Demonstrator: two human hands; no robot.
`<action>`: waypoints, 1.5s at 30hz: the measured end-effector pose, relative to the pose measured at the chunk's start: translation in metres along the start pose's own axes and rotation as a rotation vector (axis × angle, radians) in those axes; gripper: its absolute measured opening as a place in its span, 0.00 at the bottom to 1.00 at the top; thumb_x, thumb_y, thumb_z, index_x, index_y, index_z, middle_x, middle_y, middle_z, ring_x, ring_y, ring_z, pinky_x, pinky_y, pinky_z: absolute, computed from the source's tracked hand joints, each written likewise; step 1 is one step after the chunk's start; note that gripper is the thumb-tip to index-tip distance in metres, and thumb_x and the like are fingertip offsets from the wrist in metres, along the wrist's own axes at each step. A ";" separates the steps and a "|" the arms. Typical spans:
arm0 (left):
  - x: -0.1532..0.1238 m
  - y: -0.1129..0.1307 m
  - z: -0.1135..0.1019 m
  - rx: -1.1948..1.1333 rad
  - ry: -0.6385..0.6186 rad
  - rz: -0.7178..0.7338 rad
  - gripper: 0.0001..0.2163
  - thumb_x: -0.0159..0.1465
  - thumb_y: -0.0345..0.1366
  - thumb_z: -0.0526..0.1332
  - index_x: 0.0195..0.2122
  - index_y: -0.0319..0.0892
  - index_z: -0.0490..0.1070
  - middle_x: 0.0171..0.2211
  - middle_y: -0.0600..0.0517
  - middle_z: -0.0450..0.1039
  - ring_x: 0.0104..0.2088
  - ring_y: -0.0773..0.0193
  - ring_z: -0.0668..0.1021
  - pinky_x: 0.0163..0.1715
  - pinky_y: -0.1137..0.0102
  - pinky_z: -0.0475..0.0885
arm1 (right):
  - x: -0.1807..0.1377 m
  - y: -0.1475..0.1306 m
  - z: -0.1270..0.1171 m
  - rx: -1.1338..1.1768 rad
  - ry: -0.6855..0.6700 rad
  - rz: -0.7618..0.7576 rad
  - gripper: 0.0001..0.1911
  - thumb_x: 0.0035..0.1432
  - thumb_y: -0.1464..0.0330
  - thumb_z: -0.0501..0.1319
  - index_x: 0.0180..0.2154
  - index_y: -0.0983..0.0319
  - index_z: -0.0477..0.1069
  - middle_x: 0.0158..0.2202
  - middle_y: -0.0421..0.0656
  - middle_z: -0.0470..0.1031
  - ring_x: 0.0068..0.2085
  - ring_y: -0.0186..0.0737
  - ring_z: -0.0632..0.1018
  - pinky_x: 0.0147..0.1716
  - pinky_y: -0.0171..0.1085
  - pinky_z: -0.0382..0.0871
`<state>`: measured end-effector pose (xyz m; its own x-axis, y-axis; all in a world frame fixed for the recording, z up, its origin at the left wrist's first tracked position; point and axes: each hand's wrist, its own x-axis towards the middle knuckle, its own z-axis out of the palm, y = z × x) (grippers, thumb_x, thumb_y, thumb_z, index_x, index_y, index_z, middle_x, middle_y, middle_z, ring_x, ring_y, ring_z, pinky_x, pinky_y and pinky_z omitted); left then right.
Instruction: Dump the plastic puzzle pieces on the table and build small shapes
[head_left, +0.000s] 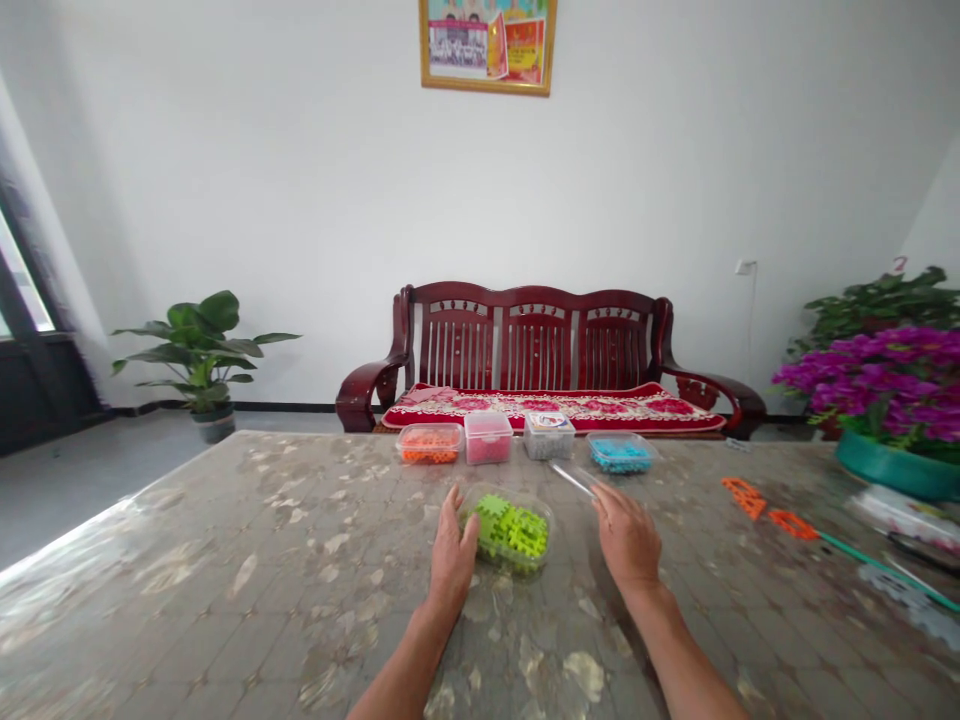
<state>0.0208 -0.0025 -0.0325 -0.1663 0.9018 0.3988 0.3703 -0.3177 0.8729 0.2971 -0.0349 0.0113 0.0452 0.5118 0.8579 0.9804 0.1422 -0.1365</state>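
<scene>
A clear plastic box of green interlocking pieces (514, 532) sits on the marbled table (225, 560) straight ahead. My left hand (452, 553) rests against the box's left side, thumb on its wall, fingers together. My right hand (624, 532) is to the right of the box, holding up a clear lid (571, 479) by its edge. The box is open on top.
Behind it stand a row of small boxes: orange pieces (430, 443), pink (487, 438), grey-white (549, 436), blue (620, 453). Orange-handled scissors (772, 511) and a pot of purple flowers (892, 420) are at the right. A wooden bench (540, 370) stands beyond the table.
</scene>
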 end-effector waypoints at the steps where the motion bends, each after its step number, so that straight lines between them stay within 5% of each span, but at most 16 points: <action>1: 0.000 0.000 -0.001 0.013 -0.004 -0.006 0.25 0.64 0.37 0.52 0.63 0.41 0.56 0.56 0.40 0.71 0.57 0.55 0.73 0.57 0.55 0.67 | -0.005 0.008 0.002 -0.037 -0.017 -0.001 0.16 0.64 0.69 0.51 0.43 0.59 0.77 0.42 0.47 0.82 0.42 0.44 0.79 0.43 0.42 0.69; 7: -0.001 0.001 -0.003 0.118 -0.035 0.017 0.19 0.65 0.38 0.51 0.56 0.41 0.65 0.52 0.42 0.75 0.54 0.54 0.76 0.56 0.54 0.68 | -0.022 0.031 0.000 -0.245 -0.118 0.062 0.18 0.53 0.78 0.53 0.38 0.59 0.78 0.35 0.47 0.81 0.38 0.47 0.78 0.39 0.44 0.68; 10: -0.002 0.003 -0.004 0.161 -0.038 0.018 0.19 0.64 0.38 0.51 0.56 0.40 0.66 0.52 0.40 0.75 0.54 0.52 0.76 0.55 0.54 0.68 | -0.022 0.022 -0.001 -0.224 -0.079 0.068 0.21 0.47 0.80 0.54 0.39 0.59 0.78 0.40 0.47 0.81 0.41 0.48 0.78 0.40 0.44 0.67; 13: -0.002 0.007 -0.005 0.201 -0.030 0.004 0.21 0.66 0.40 0.50 0.57 0.39 0.64 0.55 0.39 0.73 0.55 0.51 0.75 0.55 0.54 0.68 | -0.019 -0.004 -0.001 -0.052 -0.065 0.094 0.19 0.53 0.77 0.53 0.42 0.58 0.76 0.41 0.45 0.81 0.40 0.45 0.78 0.40 0.41 0.68; 19: -0.004 0.026 -0.011 0.357 -0.126 -0.092 0.23 0.67 0.42 0.45 0.58 0.36 0.65 0.58 0.39 0.70 0.59 0.52 0.71 0.60 0.58 0.63 | -0.012 -0.065 -0.010 0.206 -0.630 0.317 0.23 0.68 0.59 0.44 0.35 0.57 0.76 0.36 0.44 0.81 0.38 0.41 0.80 0.36 0.35 0.65; 22: -0.005 0.031 -0.014 0.333 -0.142 -0.149 0.24 0.68 0.42 0.45 0.59 0.35 0.64 0.58 0.39 0.70 0.59 0.52 0.72 0.59 0.58 0.64 | -0.011 -0.076 -0.012 0.273 -0.735 0.379 0.23 0.67 0.57 0.44 0.34 0.59 0.74 0.35 0.47 0.81 0.39 0.43 0.80 0.36 0.35 0.66; 29: 0.000 0.014 -0.008 0.133 -0.043 -0.103 0.22 0.65 0.40 0.51 0.58 0.37 0.63 0.57 0.39 0.70 0.58 0.53 0.72 0.59 0.56 0.64 | -0.016 -0.074 0.012 0.562 -0.515 0.544 0.24 0.62 0.57 0.49 0.51 0.60 0.74 0.50 0.47 0.79 0.52 0.47 0.77 0.50 0.41 0.69; 36: 0.004 -0.003 0.002 -0.137 0.000 -0.032 0.26 0.63 0.41 0.55 0.62 0.40 0.56 0.58 0.39 0.68 0.56 0.54 0.73 0.58 0.55 0.66 | -0.022 -0.074 0.034 0.735 -0.377 0.526 0.27 0.56 0.63 0.57 0.58 0.58 0.69 0.56 0.46 0.75 0.56 0.46 0.75 0.55 0.42 0.69; 42: 0.004 -0.012 0.007 -0.195 -0.024 -0.039 0.33 0.59 0.39 0.59 0.64 0.40 0.51 0.60 0.37 0.63 0.60 0.51 0.69 0.58 0.52 0.66 | -0.024 -0.075 0.035 0.771 -0.383 0.527 0.34 0.50 0.71 0.60 0.61 0.57 0.65 0.52 0.44 0.78 0.44 0.43 0.81 0.49 0.42 0.74; 45: 0.004 -0.013 0.007 -0.220 -0.043 -0.034 0.33 0.58 0.38 0.60 0.65 0.41 0.50 0.60 0.38 0.63 0.60 0.51 0.69 0.59 0.52 0.66 | -0.024 -0.075 0.035 0.776 -0.374 0.519 0.36 0.48 0.73 0.59 0.61 0.56 0.65 0.54 0.43 0.76 0.47 0.43 0.80 0.51 0.42 0.73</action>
<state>0.0215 0.0071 -0.0439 -0.1339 0.9232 0.3601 0.1557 -0.3392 0.9277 0.2156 -0.0284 -0.0168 0.2380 0.8812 0.4084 0.4545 0.2706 -0.8487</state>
